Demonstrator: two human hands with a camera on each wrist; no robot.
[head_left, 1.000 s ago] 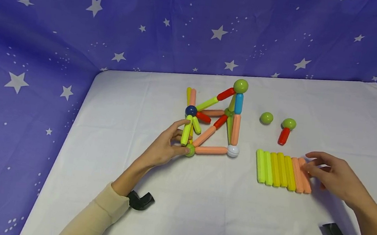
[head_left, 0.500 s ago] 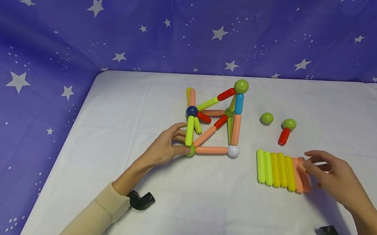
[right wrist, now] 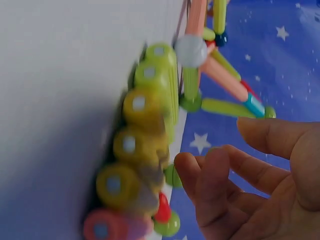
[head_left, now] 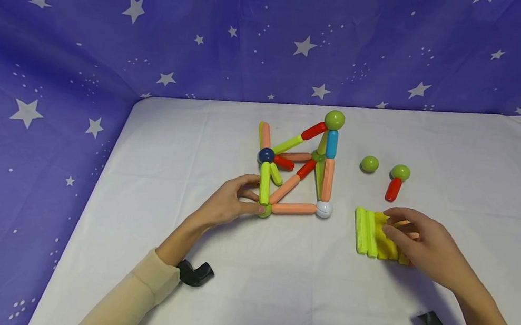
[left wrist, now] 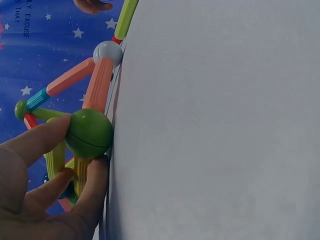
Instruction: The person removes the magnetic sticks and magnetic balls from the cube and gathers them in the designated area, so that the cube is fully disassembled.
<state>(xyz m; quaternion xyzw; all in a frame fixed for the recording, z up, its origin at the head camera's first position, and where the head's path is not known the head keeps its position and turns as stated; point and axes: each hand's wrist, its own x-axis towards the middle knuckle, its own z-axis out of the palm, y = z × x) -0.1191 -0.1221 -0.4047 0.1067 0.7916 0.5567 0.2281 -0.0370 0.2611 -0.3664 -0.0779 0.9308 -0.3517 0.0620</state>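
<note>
My left hand (head_left: 226,204) pinches a green ball (left wrist: 90,134) at the near left corner of a frame of magnetic rods and balls. A lime rod (head_left: 265,183) runs from a dark blue ball (head_left: 266,155) down to that corner. Over a row of loose rods hovers my right hand (head_left: 428,249), fingers loosely bent and nothing between them. Two lime rods (head_left: 361,234) at the row's left end show fully. The yellow rods (right wrist: 142,107) beside them are partly covered by the hand in the head view. An orange-pink rod (right wrist: 106,225) shows at the row's other end.
A loose green ball (head_left: 369,164) and a red rod (head_left: 393,189) joined to another green ball (head_left: 400,172) lie behind the row. The frame's white ball (head_left: 324,209) and tall green-topped corner (head_left: 334,120) stand left of them. A starry purple cloth (head_left: 236,33) hangs behind.
My right hand has moved left, from the orange-pink rods to above the yellow ones. The lime rod by my left hand has swung right, onto the green corner ball.
</note>
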